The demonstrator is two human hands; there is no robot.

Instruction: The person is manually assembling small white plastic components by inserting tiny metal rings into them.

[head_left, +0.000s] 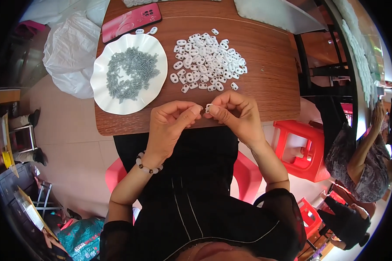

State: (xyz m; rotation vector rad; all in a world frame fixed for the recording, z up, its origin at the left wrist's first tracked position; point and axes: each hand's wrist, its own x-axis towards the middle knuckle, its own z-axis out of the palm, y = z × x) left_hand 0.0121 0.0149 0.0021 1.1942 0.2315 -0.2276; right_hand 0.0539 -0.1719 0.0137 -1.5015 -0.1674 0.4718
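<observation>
Near the table's front edge my right hand (237, 114) pinches a small white plastic piece with a hole (208, 107) between thumb and fingers. Close beside it, my left hand (173, 124) has thumb and forefinger pressed together; whatever lies between them is too small to make out. Beyond my right hand spreads a loose heap of similar white plastic pieces (209, 61). To the left of the heap, a white plate with a wavy rim (101, 93) carries many tiny grey rod-shaped pieces (133, 71).
A pink phone (130, 21) lies behind the plate, with two white pieces (153, 30) near it. A white plastic bag (72, 56) hangs at the table's left side. Red stools (298, 150) stand to the right, where another person (361, 161) sits at work.
</observation>
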